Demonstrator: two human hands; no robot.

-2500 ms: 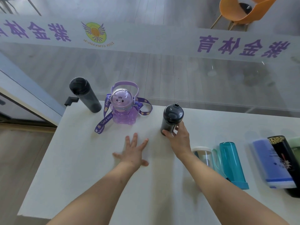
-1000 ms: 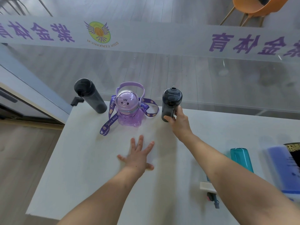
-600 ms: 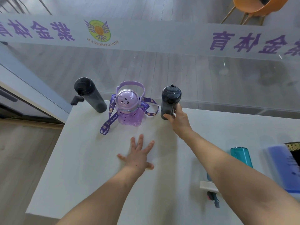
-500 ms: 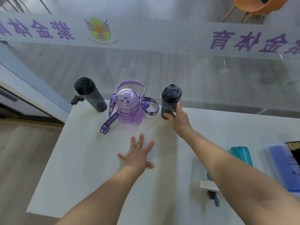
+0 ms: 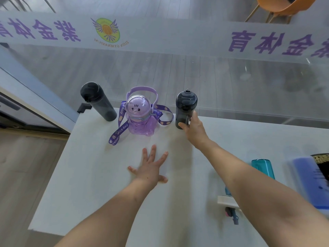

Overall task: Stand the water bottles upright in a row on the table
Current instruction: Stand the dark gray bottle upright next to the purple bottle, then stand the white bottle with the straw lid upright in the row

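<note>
Three bottles stand upright along the far edge of the white table (image 5: 92,184): a tall black bottle (image 5: 98,101) at the left, a purple bunny bottle (image 5: 139,114) with a printed strap in the middle, and a dark grey bottle (image 5: 185,108) to its right. My right hand (image 5: 195,129) grips the lower part of the dark grey bottle. My left hand (image 5: 151,166) lies flat on the table with fingers spread, holding nothing. A teal bottle (image 5: 263,168) lies on its side at the right, partly hidden by my right forearm.
A blue-purple bottle (image 5: 311,180) and a black printed bottle (image 5: 322,157) lie at the right edge. A white-lidded item (image 5: 227,202) shows under my right forearm. A glass wall with purple lettering runs behind the table. The floor drops off at the left.
My right hand has carried the dark grey bottle from mid-table to the far edge, in line with the purple bottle. My left hand has stayed flat on the table.
</note>
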